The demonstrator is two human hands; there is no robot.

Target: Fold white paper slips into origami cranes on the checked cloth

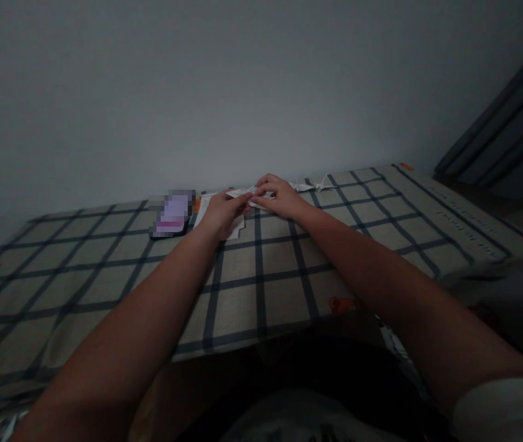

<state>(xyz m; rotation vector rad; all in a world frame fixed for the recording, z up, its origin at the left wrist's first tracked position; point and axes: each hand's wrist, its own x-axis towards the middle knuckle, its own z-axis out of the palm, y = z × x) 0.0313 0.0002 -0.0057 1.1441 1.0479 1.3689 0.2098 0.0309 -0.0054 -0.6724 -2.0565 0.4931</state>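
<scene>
My left hand [224, 212] and my right hand [278, 195] meet near the far side of the table, both closed on a folded piece of white paper [239, 192]. The thumbs and fingertips press on it from either side. Its exact shape is partly hidden by my fingers. Beneath my left hand lies a stack of white paper sheets [234, 233]. Just right of my right hand sit folded white paper figures [320, 184], with thin pointed ends sticking up.
A phone [172, 215] with a lit, blurred screen lies left of my hands. The checked tablecloth [284, 288] covers the table, which stands against a grey wall [252, 92]. A dark curtain [505, 135] hangs at the right.
</scene>
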